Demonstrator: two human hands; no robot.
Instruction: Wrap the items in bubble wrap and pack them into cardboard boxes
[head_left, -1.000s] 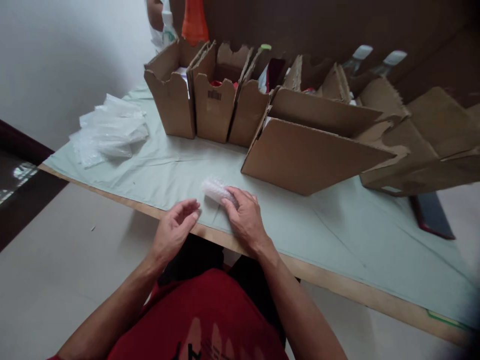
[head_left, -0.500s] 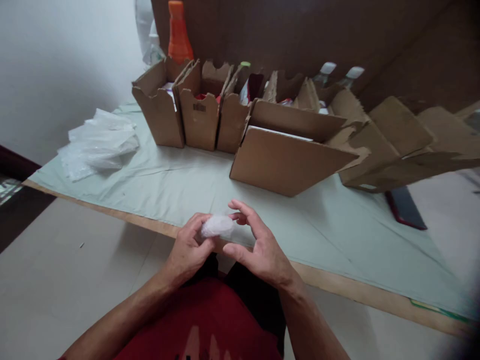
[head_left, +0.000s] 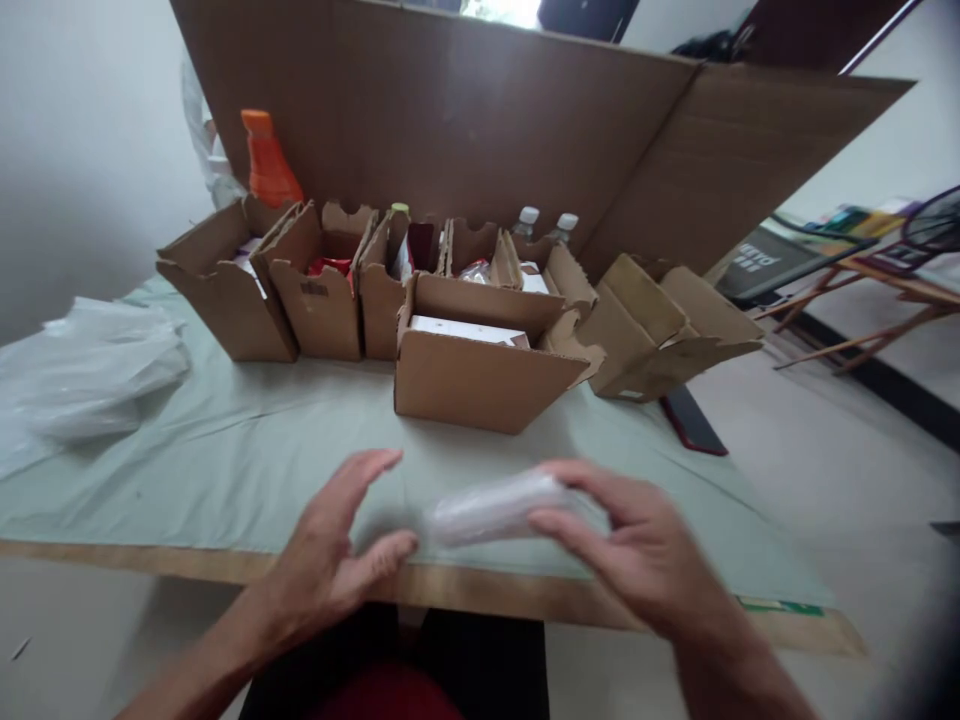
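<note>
Hands apart, in the head view: one end of a pale roll (head_left: 487,510) is pinched by the right hand (head_left: 637,550), fingers on the far side, thumb on the near; the left hand (head_left: 322,550) is held with fingers spread, nothing gripped, just beside the other end. And the roll is seen by the tabletop's front edge, near its middle; whether cloth is touched cannot be told.

A light pinch would be best here, it seems, with soft film easily crushed; the free end is probably best supported before the grip is shifted.

Now textures: the roll is cylindrical, whitish, its surface blurred. The tabletop (head_left: 300,430) is covered in creased green cloth. Crinkled, translucent bags (head_left: 97,370) are heaped toward its left edge; stiff, ragged-rimmed cardboard boxes (head_left: 480,385) are ranked toward the back.
</note>
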